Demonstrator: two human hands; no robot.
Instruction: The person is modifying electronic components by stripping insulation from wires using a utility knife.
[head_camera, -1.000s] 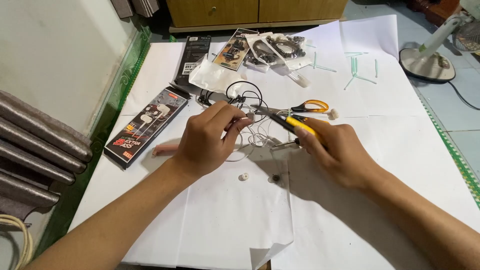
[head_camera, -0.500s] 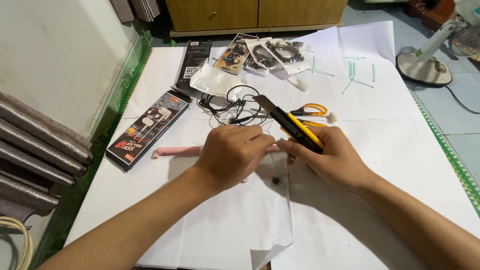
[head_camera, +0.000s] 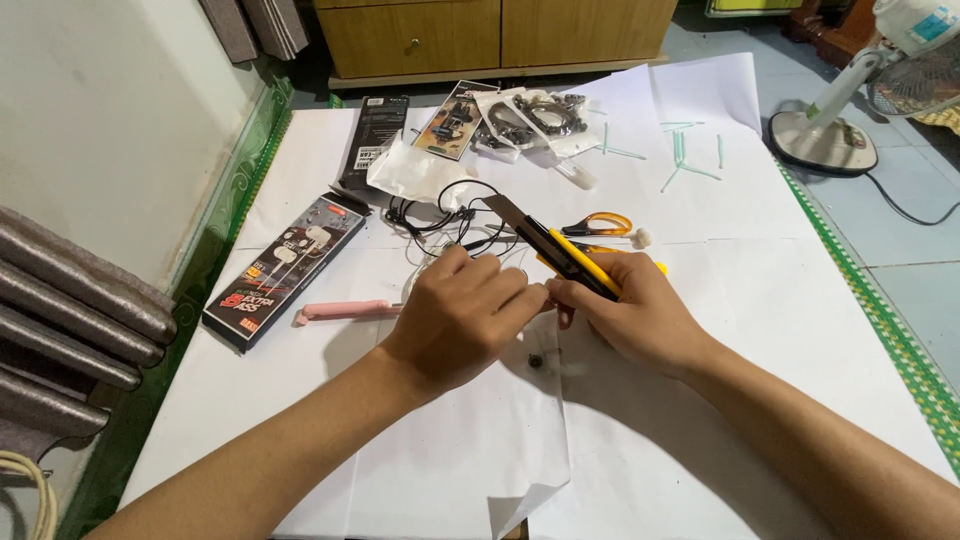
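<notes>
Ahead of me stands a wooden cabinet (head_camera: 500, 35); a white wall (head_camera: 100, 130) rises left, pale floor tiles (head_camera: 900, 230) lie right.

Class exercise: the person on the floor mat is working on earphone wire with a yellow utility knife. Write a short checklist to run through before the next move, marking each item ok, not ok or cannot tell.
1. Knife held firmly: the right hand is wrapped around the yellow utility knife. Ok.
2. Blade pointing away from the body: its tip angles up and away. Ok.
3. Left hand away from the blade: its fingertips meet the right hand beside the knife. Not ok.
4. Wire pinched securely: the fingers hide it. Cannot tell.
5. Loose black wires out of the blade's way: they lie just beyond the tip. Not ok.
6. Scissors within reach: behind the knife. Ok.
</notes>
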